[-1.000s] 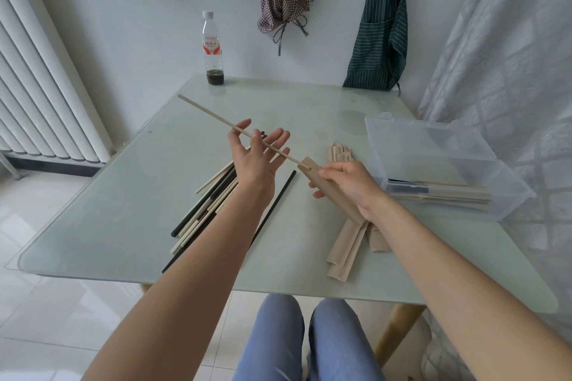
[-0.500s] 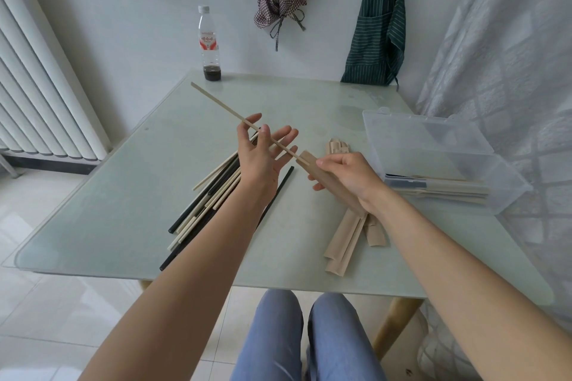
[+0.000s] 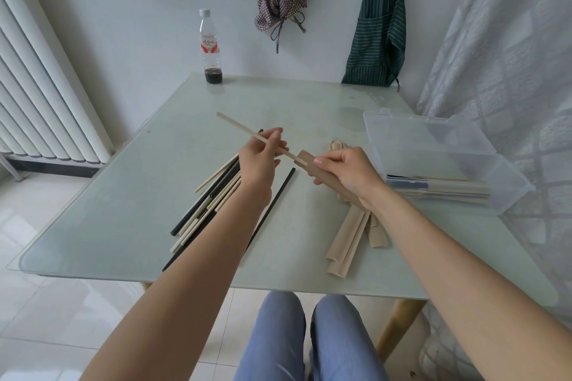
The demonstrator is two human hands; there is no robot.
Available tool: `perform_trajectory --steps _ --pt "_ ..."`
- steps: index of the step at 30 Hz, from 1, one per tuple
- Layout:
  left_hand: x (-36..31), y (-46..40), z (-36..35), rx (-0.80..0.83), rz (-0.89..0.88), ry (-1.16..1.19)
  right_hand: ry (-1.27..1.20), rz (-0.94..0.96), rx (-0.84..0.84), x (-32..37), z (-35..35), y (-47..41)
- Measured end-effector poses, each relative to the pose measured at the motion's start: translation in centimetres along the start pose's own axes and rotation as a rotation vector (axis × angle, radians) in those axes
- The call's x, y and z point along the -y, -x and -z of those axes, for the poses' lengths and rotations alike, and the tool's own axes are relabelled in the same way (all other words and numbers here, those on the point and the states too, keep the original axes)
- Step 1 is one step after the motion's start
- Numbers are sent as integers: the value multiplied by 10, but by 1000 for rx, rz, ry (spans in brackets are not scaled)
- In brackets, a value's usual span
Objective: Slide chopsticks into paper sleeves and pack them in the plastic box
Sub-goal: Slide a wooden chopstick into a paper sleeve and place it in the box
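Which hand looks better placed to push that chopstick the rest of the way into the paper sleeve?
The left hand. It pinches the light wooden chopstick on its free length, in line with the sleeve's mouth. The right hand grips the paper sleeve and probably just steadies it.

— Table (image 3: 130,219) layout?
— Loose chopsticks (image 3: 213,195) lie left of centre; paper sleeves (image 3: 349,238) right of them, nearer the front edge. The plastic box (image 3: 433,145) sits far right, sleeved chopsticks (image 3: 439,190) inside.
— Rear?
— A bottle (image 3: 211,46) stands at the back edge.
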State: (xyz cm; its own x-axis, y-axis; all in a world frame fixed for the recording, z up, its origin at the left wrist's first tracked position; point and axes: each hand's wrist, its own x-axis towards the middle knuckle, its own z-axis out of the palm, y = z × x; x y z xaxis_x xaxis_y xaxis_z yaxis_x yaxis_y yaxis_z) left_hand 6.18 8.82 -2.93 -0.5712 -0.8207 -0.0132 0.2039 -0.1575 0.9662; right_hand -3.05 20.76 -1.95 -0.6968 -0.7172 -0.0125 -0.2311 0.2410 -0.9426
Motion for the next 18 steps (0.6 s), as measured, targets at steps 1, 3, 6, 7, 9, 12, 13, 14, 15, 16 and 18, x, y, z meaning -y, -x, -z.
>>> perform_trajectory --steps 1,3,6,7,9,12,13,14,15,16,18 --pt "1 3 -1 78 0 -48 2 8 -3 1 -2 -1" --pt "1 6 -2 133 15 -102 9 19 -7 3 -4 -2" --pt "-3 1 0 -58 -6 -10 14 10 -16 2 -3 -2" --pt "-5 -1 2 -94 -31 3 12 5 -15 1 -2 -2" --pt "-6 -2 6 -67 -63 -54 -11 -4 -3 1 -3 -1" --pt "-5 2 7 56 -33 -131 -38 8 7 2 -7 -2" --pt "-4 2 8 64 -17 -133 -38 11 7 3 -8 -2" --pt "-4 2 9 58 -6 -128 -40 12 8 3 -9 -1" --pt "-3 1 11 51 1 -119 -44 12 10 3 -9 -1" --pt "-3 0 13 50 8 -108 -49 13 16 4 -10 -1" --pt "-4 -2 16 63 19 -92 -63 6 31 6 -13 0"
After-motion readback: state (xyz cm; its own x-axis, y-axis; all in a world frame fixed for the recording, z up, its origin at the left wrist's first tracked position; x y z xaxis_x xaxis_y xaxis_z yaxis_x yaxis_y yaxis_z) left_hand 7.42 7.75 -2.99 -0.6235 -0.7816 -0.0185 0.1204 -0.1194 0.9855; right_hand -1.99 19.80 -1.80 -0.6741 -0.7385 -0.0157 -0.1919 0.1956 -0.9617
